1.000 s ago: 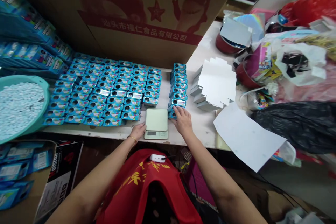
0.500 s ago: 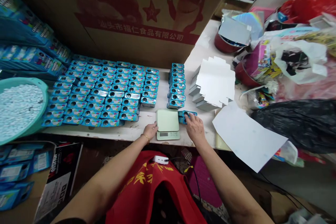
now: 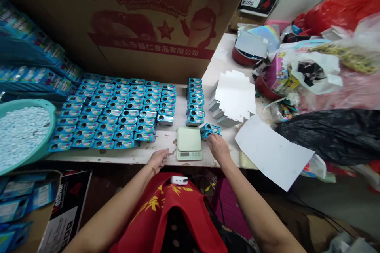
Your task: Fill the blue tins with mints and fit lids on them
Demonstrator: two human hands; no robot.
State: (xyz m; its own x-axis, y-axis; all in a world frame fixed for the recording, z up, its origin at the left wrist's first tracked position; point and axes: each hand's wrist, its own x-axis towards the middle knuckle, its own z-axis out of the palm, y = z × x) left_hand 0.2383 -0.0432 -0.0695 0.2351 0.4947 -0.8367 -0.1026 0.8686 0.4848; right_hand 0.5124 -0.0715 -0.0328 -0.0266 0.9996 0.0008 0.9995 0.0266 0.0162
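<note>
A pale green kitchen scale [image 3: 189,140] sits at the table's front edge with its plate bare. Just right of it stand two small blue candy boxes [image 3: 211,128], one behind the other. My right hand [image 3: 219,148] has its fingertips closed on the nearer box, partly covering it. To the left of the scale, apart from it, my left hand [image 3: 158,159] hovers by the table edge, holding nothing, its fingers loosely stretched. Behind the scale runs a single column of blue boxes [image 3: 195,107]; a large block of the same boxes [image 3: 115,112] fills the left side.
A teal basin [image 3: 50,126] of pale blue candies stands at far left. A big cardboard carton [image 3: 142,63] walls off the back. Folded white cartons [image 3: 236,93] and a white sheet [image 3: 273,152] lie to the right, beside bags, including a black plastic bag [image 3: 329,136].
My left hand has let go of the scale's left edge and drawn away to the left. My right hand stays at the two boxes, now on the nearer one. The view has shifted slightly.
</note>
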